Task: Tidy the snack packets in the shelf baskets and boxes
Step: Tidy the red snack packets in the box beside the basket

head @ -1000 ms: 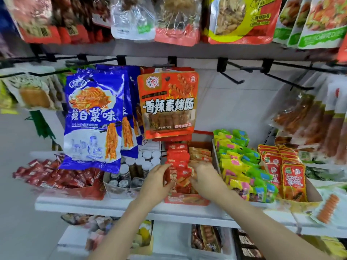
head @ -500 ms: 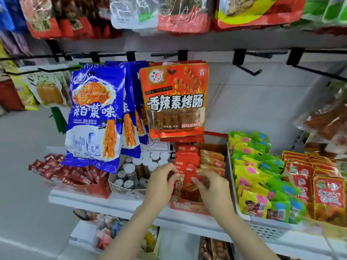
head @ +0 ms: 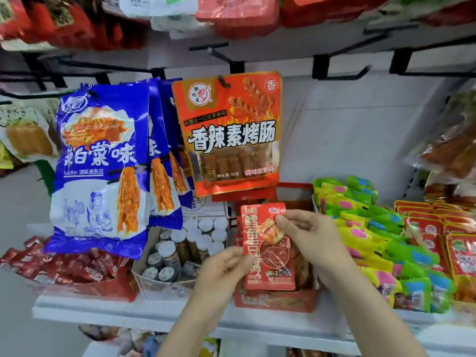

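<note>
we hold one small red snack packet (head: 268, 249) upright between both hands, lifted just above the red cardboard display box (head: 275, 301) on the white shelf (head: 128, 311). our left hand (head: 221, 270) pinches the packet's left edge at about mid-height, fingers curled behind it. our right hand (head: 313, 237) pinches the upper right part, thumb on the printed front and fingers behind. more packets (head: 304, 269) stand in the box behind it, partly hidden. left of the box sits a cardboard carton of white-capped bottles (head: 190, 246), and further left a tray of small red sachets (head: 64, 266). right of the box, a basket holds green and yellow packets (head: 373, 233), with red and yellow packets (head: 461, 251) beyond it. above, a large orange sausage-snack bag (head: 231, 135) and blue bags (head: 98, 166) hang from black hooks (head: 337, 70).
</note>
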